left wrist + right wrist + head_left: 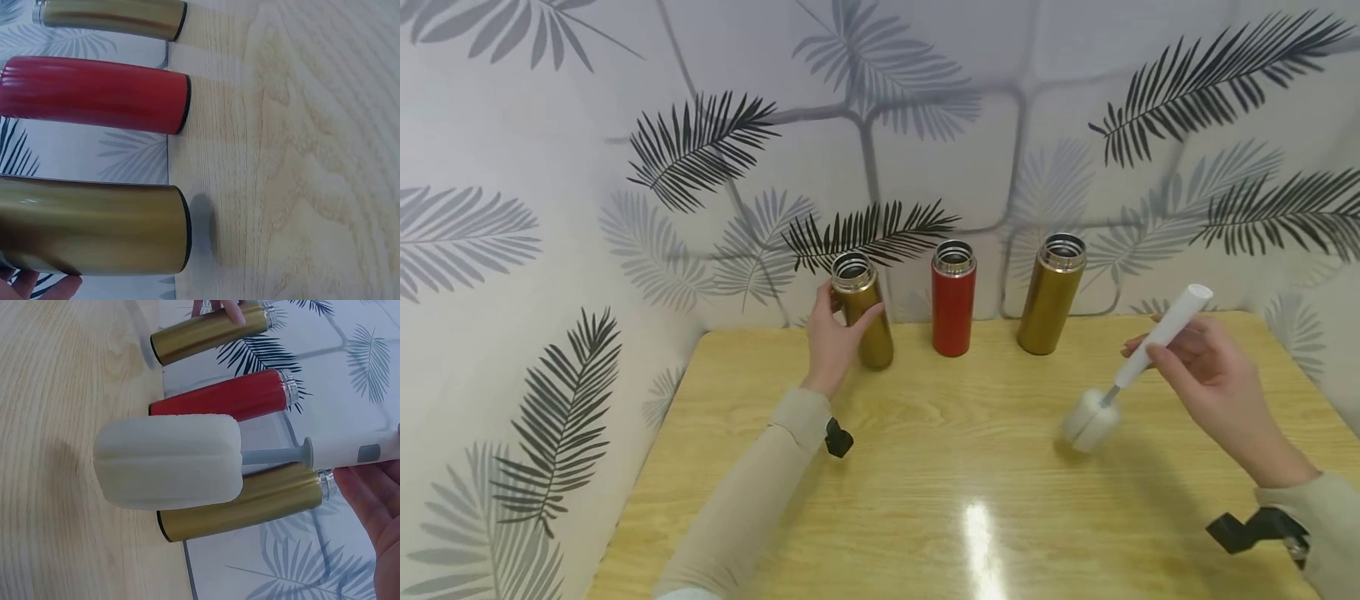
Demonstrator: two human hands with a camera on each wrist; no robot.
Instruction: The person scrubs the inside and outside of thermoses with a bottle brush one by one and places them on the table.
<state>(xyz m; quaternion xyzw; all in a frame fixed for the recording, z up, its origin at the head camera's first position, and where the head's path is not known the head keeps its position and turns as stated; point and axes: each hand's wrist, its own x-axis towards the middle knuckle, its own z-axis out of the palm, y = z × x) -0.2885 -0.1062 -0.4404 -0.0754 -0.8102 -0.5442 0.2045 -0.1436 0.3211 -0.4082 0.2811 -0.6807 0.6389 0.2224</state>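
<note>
The left hand (833,340) wraps its fingers and thumb around a gold flask (863,310) near the left end of a row. The flask leans a little, so the hand looks to be tipping or lifting it. Its lid is off and the mouth is open. Next to it stands a red flask (953,298), and then a second gold flask (1051,294), both upright, with open tops, by the leaf-print wall (550,167). The right hand (1213,383) holds a white bottle brush (1138,362) by its handle, fingers curled round it. The soft sponge end points down and hangs just over the wooden table (925,483), well apart from the flasks. Holding it by the far end keeps the sponge free.

From the left wrist, the held gold flask (100,228) fills the bottom of the picture. Its base looks a bit off the table (300,156), with a shadow under it. Only a fingertip (44,284) shows at the edge. The red flask (94,94) and the other gold one (112,19) lie beyond it.

From the right wrist, the sponge head (169,462) sits big in the middle, on a thin grey stem. The palm (375,506) shows at the right edge, under the white handle (356,453). Behind the sponge are all three flasks, and fingers (228,309) grip the far gold one (206,331).
</note>
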